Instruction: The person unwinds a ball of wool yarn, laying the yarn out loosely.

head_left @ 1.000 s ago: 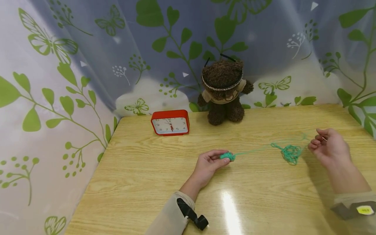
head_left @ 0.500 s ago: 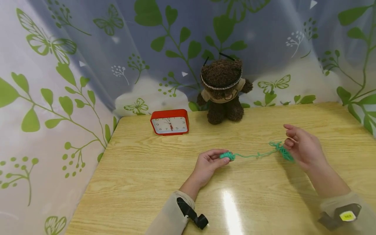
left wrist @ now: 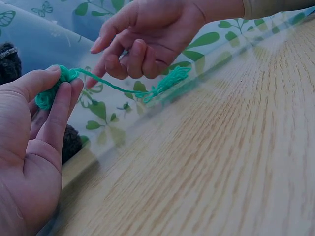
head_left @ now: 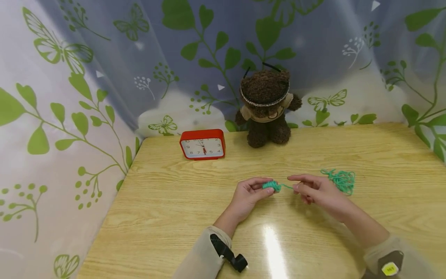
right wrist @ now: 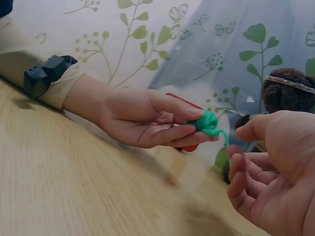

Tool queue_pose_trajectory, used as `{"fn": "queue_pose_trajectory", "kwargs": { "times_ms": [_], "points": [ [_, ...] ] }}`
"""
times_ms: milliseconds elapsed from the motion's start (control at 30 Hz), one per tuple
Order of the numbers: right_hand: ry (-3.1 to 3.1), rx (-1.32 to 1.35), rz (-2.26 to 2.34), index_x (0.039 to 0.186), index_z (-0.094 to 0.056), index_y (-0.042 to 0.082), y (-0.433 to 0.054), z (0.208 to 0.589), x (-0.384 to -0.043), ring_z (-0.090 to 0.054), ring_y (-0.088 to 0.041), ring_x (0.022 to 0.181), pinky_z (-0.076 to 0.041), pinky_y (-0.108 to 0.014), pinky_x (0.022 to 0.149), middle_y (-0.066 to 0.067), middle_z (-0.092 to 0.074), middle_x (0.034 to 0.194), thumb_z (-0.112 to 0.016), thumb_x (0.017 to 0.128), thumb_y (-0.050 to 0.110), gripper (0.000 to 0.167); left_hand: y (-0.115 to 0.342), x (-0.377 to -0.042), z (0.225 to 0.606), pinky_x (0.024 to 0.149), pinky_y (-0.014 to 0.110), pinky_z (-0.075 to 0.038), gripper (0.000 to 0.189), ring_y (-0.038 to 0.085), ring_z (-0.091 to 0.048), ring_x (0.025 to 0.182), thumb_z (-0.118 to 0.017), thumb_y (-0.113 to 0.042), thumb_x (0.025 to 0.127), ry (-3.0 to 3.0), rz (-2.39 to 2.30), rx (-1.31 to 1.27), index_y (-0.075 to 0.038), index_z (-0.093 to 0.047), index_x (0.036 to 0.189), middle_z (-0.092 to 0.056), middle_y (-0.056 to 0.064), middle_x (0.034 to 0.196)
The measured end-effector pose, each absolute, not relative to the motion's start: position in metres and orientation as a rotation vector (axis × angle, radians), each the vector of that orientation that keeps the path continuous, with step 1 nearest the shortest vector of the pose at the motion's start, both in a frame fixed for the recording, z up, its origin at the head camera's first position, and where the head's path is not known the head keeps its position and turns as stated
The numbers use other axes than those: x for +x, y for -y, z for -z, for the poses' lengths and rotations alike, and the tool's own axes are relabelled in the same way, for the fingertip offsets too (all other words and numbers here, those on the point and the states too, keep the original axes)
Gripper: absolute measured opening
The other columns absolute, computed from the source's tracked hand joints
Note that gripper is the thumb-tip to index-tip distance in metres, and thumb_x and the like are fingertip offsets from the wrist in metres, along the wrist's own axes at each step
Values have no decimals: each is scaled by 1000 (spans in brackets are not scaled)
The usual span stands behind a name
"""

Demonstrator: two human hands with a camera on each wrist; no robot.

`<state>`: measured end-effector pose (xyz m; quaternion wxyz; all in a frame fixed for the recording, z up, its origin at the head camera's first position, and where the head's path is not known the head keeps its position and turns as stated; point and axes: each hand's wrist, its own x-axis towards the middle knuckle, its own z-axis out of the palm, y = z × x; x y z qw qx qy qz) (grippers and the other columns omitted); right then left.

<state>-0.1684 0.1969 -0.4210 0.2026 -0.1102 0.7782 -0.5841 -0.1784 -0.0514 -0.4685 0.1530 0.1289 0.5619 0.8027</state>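
My left hand (head_left: 245, 197) holds a small wound bundle of green yarn (head_left: 271, 186) between thumb and fingers, just above the table. A single strand (left wrist: 109, 84) leaves the bundle and runs past my right hand (head_left: 323, 194) toward a loose heap of the same yarn (head_left: 344, 181). The right hand is beside the strand, its thumb and index finger apart and the other fingers loosely bent. In the right wrist view, the strand reaches the fingertips (right wrist: 235, 153) of that hand. Part of the heap is hidden behind the right hand in the head view.
A red alarm clock (head_left: 203, 145) stands at the back left of the wooden table (head_left: 167, 209). To its right, a brown teddy bear (head_left: 266, 112) sits against the leaf-patterned curtain (head_left: 209, 46). Black camera straps (head_left: 226, 252) circle both sleeves.
My right hand has moved left from beyond the loose yarn heap to close beside the wound bundle. The strand, taut earlier, has slackened. The left hand stays in place, holding the bundle.
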Motion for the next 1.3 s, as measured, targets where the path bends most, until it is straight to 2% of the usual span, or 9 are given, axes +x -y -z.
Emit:
{"fn": "queue_pose_trajectory", "kwargs": {
  "times_ms": [133,367,633,833,1100,1300],
  "points": [
    [-2141,-339,1607,140,-53,-1,-194,424,-168,-55,-13,71,-50,-28,60,-17,-61,105,-56,103,32,50,51,-179,469,92,28,-60,35,8,-73,94,-67,4,92,-1637,-2297,360,11,-61,126,-74,9,115],
    [-2084,-404,1584,121,-61,-10,-193,424,-166,-62,-13,74,-58,-31,65,-12,-66,100,-59,102,29,43,51,-180,470,91,27,-60,36,7,-72,97,-69,2,91,-1666,-2292,364,11,-62,126,-73,12,118],
    [-2161,-435,1561,111,-64,-9,-194,424,-165,-65,-16,77,-61,-33,68,-17,-68,98,-62,100,24,35,51,-179,470,90,26,-60,36,7,-72,97,-69,1,91,-1662,-2307,369,11,-62,125,-72,14,119],
    [-2265,-392,1627,108,-63,-8,-196,421,-164,-59,-15,72,-57,-33,63,-14,-64,88,-60,101,23,32,51,-180,470,91,28,-61,37,10,-73,95,-67,2,92,-1609,-2330,349,13,-60,127,-72,15,117],
    [-2342,-369,1716,108,-55,-10,-205,415,-167,-51,-19,70,-51,-34,63,-4,-53,78,-50,106,25,35,50,-179,469,91,28,-60,37,12,-74,94,-66,3,93,-1589,-2332,309,13,-59,128,-75,5,106],
    [-2390,-298,1792,104,-58,0,-215,409,-170,-50,-19,69,-47,-34,61,1,-52,75,-50,106,29,30,50,-181,470,93,31,-60,38,12,-74,95,-66,2,93,-1575,-2340,313,13,-58,129,-75,4,106]
  ]
}}
